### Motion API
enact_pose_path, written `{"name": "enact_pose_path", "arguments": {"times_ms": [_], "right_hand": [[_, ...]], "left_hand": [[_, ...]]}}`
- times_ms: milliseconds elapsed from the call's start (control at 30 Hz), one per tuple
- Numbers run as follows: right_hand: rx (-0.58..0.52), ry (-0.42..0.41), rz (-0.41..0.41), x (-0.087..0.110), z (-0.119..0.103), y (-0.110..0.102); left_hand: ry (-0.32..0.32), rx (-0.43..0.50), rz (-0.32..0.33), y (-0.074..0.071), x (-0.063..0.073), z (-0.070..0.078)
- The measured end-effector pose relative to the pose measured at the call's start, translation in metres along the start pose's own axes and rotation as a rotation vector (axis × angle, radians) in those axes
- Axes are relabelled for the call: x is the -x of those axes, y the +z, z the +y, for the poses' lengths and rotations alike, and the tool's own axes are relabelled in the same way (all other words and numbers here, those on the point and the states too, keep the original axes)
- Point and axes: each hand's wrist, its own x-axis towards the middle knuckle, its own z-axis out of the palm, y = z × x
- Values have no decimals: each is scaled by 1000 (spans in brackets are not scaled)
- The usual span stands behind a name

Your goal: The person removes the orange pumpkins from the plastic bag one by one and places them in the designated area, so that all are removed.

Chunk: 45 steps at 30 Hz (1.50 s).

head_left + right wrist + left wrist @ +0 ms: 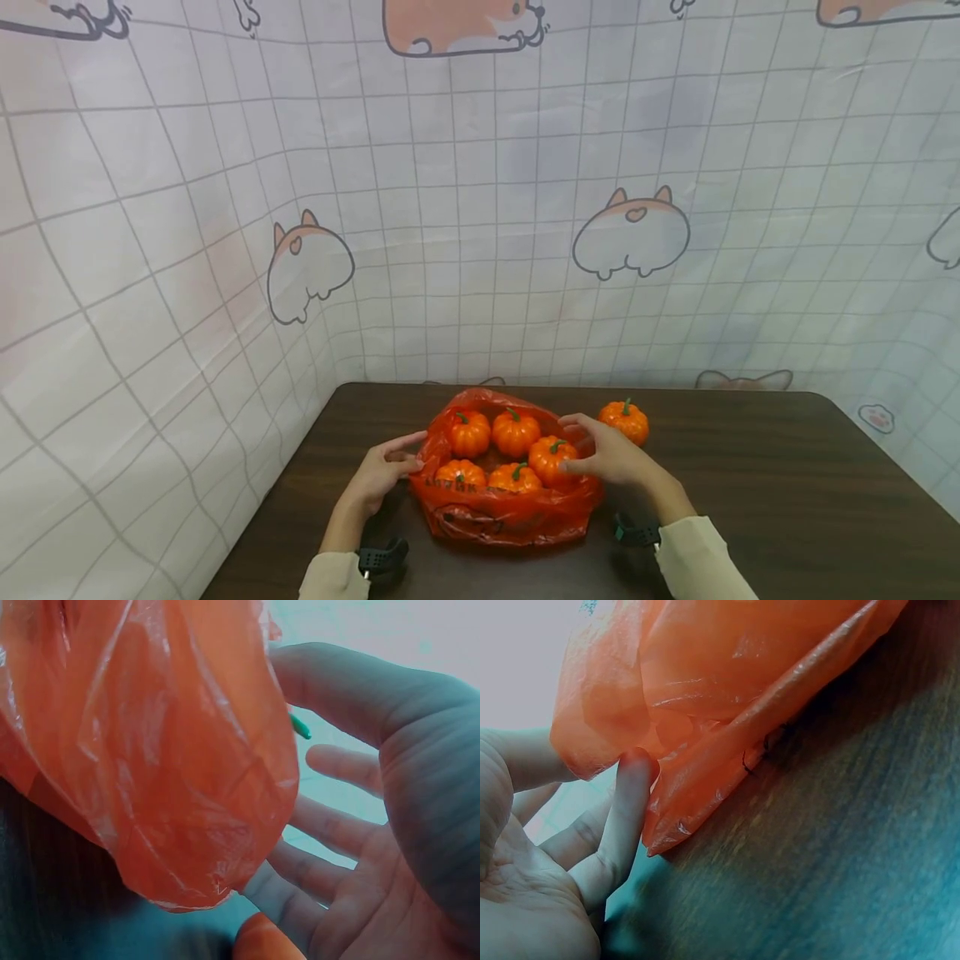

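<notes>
A red plastic bag [517,525] stands with its mouth spread, and several small orange pumpkins [515,433] with green stems sit inside. My left hand [382,471] holds the bag's left rim. In the left wrist view its thumb goes behind the film while a fingertip [636,761] presses the outside. At the right rim, my right hand [607,454] has its fingers spread and relaxed, with the thumb overlapping the rightmost pumpkin [551,460] in the bag. The right wrist view shows a green stem [300,727] past the bag's edge; some fingertips are hidden behind the film.
One more orange pumpkin [624,422] lies on the dark wooden table [757,483], just beyond the right hand. A white gridded cloth [480,333] with cartoon dogs hangs behind the table and along its left side. Dark bands [384,554] circle both wrists.
</notes>
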Motion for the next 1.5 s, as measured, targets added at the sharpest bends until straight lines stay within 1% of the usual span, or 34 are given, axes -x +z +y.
{"name": "enact_pose_path", "arguments": {"times_ms": [433,667,833,1100,1333,1500], "right_hand": [[0,1,-17,-2,7,7],[23,-48,-47,-3,8,10],[39,-36,-38,-4,12,11],[71,-46,-32,-6,16,11],[62,-55,-29,-5,16,12],[40,-35,-13,-5,16,11]], "left_hand": [[3,-14,3,0,1,1],[-8,-23,12,-2,4,-1],[11,-17,-1,-1,2,0],[-3,0,7,2,-1,0],[3,-5,7,2,0,1],[7,-2,2,2,0,0]]}}
